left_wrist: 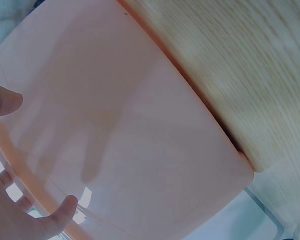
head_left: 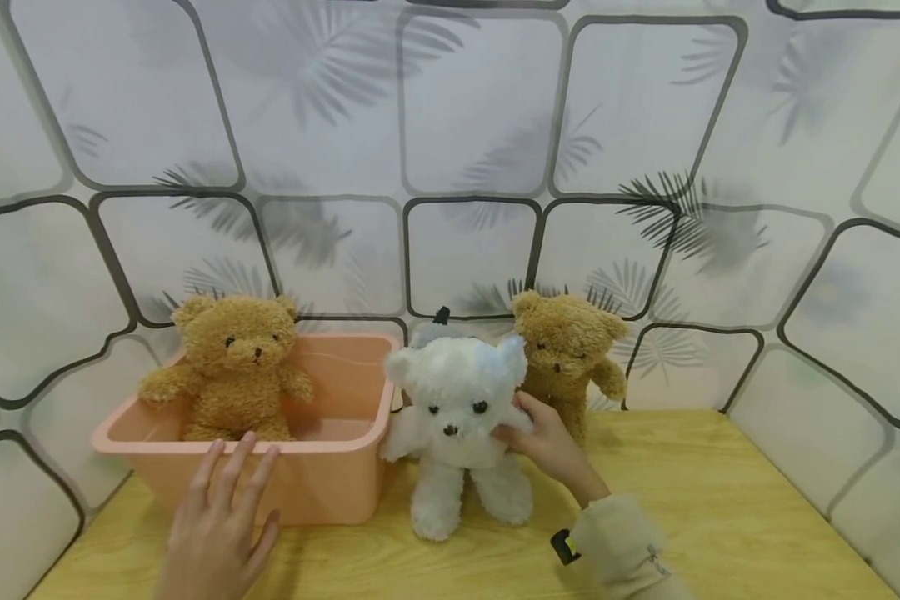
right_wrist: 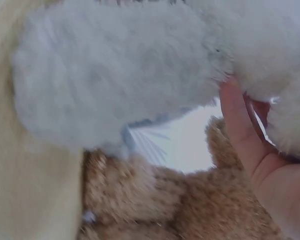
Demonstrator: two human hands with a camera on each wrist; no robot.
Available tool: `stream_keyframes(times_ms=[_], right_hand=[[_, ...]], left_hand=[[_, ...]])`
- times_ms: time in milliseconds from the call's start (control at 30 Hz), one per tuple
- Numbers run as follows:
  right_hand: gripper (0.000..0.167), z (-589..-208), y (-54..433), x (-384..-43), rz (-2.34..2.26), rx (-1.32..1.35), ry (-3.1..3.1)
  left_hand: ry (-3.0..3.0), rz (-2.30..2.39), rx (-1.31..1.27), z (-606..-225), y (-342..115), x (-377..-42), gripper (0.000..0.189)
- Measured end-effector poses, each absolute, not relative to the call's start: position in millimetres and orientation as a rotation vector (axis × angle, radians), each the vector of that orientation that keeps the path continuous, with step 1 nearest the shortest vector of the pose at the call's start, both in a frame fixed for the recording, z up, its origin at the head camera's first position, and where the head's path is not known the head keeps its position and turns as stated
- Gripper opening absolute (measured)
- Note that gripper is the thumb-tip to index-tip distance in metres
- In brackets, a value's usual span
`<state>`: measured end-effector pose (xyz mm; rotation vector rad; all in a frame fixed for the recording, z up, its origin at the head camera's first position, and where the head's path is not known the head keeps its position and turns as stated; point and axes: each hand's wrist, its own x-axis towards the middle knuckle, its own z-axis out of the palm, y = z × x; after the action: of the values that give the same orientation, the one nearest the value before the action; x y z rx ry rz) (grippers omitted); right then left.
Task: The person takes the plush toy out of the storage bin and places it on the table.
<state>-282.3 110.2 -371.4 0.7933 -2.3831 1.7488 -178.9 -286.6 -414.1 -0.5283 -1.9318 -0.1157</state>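
Observation:
A white plush teddy bear (head_left: 461,442) stands upright on the table, facing me, just right of a pink plastic basin (head_left: 330,487). My right hand (head_left: 547,442) grips it at its side below the arm; in the right wrist view the thumb and fingers (right_wrist: 240,120) press into the white fur. Inside the basin sits a brown teddy bear (head_left: 236,375). My left hand (head_left: 213,525) touches the basin's front rim, its fingers spread and fairly straight. A second brown teddy bear (head_left: 566,350) stands behind my right hand, partly hidden by the white bear.
Behind the white bear shows a greyish thing (head_left: 435,333) with a black tip, mostly hidden. The yellow wood-grain table (head_left: 720,508) extends to the right. A patterned white curtain (head_left: 480,108) encloses the back and sides. A black strap end (head_left: 566,547) hangs by the right sleeve.

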Motion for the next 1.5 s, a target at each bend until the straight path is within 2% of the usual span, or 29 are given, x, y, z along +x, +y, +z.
stream_keyframes(times_ms=[167, 267, 400, 633, 933, 1500], right_hand=[[0.044, -379, 97, -286, 1.856, 0.638, -2.420], [0.049, -382, 91, -288, 1.884, 0.597, -2.446], [0.044, -381, 90, -289, 1.887, 0.582, -2.446], [0.027, -370, 97, -285, 1.730, 0.562, -2.467], [0.026, -356, 106, -282, 1.722, 0.682, -2.265], [0.017, -325, 106, -265, 1.823, 0.734, -1.815]], left_hand=[[-1.924, -0.113, -0.515, -415, -286, -179, 0.061], [-1.916, -0.112, -0.523, -415, -286, -179, 0.061], [-1.911, -0.117, -0.534, -415, -286, -179, 0.061], [-1.914, -0.121, -0.516, -416, -285, -179, 0.060], [-1.934, -0.113, -0.527, -414, -286, -178, 0.061], [-1.935, -0.121, -0.553, -415, -288, -180, 0.062]])
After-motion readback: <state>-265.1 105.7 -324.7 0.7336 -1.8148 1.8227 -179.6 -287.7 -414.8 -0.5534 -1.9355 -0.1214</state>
